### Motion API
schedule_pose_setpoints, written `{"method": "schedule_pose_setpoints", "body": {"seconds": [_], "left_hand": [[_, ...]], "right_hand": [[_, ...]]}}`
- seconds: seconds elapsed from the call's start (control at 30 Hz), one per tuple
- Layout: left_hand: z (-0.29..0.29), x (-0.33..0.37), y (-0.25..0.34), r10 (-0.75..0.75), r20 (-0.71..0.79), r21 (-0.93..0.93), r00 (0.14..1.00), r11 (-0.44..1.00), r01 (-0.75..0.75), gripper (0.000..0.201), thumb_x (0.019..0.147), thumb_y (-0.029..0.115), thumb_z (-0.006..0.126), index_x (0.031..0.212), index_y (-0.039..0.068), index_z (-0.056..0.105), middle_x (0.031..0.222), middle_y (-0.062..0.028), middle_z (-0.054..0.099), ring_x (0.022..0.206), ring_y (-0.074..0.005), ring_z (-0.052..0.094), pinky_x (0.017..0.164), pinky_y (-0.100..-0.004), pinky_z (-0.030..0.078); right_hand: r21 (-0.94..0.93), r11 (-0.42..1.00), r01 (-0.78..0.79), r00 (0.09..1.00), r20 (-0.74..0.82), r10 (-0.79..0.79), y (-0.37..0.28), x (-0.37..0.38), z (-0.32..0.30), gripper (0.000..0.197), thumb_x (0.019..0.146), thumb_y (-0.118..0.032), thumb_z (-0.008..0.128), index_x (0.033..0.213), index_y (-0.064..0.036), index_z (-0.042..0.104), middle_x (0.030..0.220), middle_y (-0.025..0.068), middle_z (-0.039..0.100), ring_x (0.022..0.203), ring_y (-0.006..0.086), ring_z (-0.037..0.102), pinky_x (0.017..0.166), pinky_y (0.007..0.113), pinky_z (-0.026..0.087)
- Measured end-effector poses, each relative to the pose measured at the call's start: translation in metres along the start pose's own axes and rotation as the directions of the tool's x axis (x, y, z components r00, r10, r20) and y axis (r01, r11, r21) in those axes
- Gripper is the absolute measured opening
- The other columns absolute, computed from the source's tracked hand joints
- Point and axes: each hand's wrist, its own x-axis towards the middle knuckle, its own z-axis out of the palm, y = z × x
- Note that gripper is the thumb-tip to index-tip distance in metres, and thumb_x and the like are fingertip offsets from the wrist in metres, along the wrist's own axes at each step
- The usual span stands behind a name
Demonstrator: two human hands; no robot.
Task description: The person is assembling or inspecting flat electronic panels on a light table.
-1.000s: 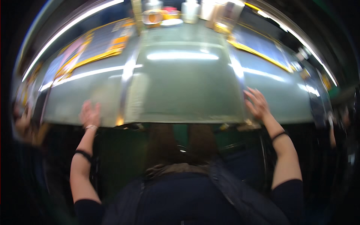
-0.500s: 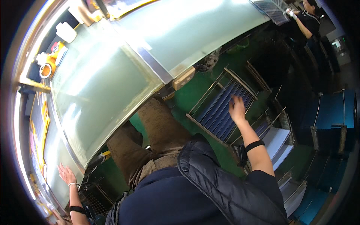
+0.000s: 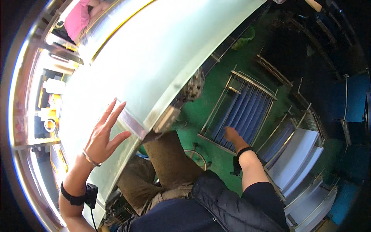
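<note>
Over the pale, glossy tabletop [image 3: 162,69], my left hand [image 3: 101,139] is raised with its fingers stretched and thumb apart, holding nothing. A metal-framed rack [image 3: 216,112] of upright blue panels [image 3: 245,110] stands on the floor to my right. My right hand [image 3: 234,138] hangs low in front of this rack's near side. Its fingers point down and away in shadow, so their closure is hidden, as is any contact with the rack.
A wooden block [image 3: 166,120] sits at the table edge. White bottles [image 3: 54,86] and an orange tape roll [image 3: 50,124] line the far left. More racks with pale sheets [image 3: 295,154] stand right, on green floor [image 3: 189,127]. A person in pink [image 3: 77,19] is at the top left.
My left hand has risen from the lower left to over the table. My right hand has moved lower and left, its fingers turning downward. The view has swung, bringing the person in pink into sight.
</note>
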Motion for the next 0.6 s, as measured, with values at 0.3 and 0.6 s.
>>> {"method": "schedule_pose_setpoints", "body": {"seconds": [0.3,0.6], "left_hand": [[0.009,0.090,0.005,0.052,0.236,0.142,0.970,0.986,-0.087,0.084,0.057,0.042,0.071,0.131,0.026,0.035,0.140,-0.0229,0.015,0.123,-0.0482,0.022,0.101,-0.0531,0.023],[0.014,0.097,0.006,0.043,0.260,0.139,0.965,0.987,-0.081,0.075,0.058,0.048,0.067,0.126,0.029,0.042,0.137,-0.0250,0.021,0.112,-0.0579,0.030,0.091,-0.0558,0.036]], "right_hand": [[-0.479,0.801,0.360,0.862,-0.158,-0.482,-0.057,0.135,0.000,0.018,0.080,-0.017,0.048,0.088,-0.0102,0.062,0.103,0.0110,0.056,0.099,0.0262,0.053,0.079,0.043,0.043],[-0.460,0.646,0.610,0.717,-0.027,-0.696,-0.133,0.280,0.052,0.022,0.079,-0.018,0.049,0.092,-0.0109,0.065,0.106,0.0112,0.057,0.106,0.0264,0.048,0.093,0.045,0.033]]}}
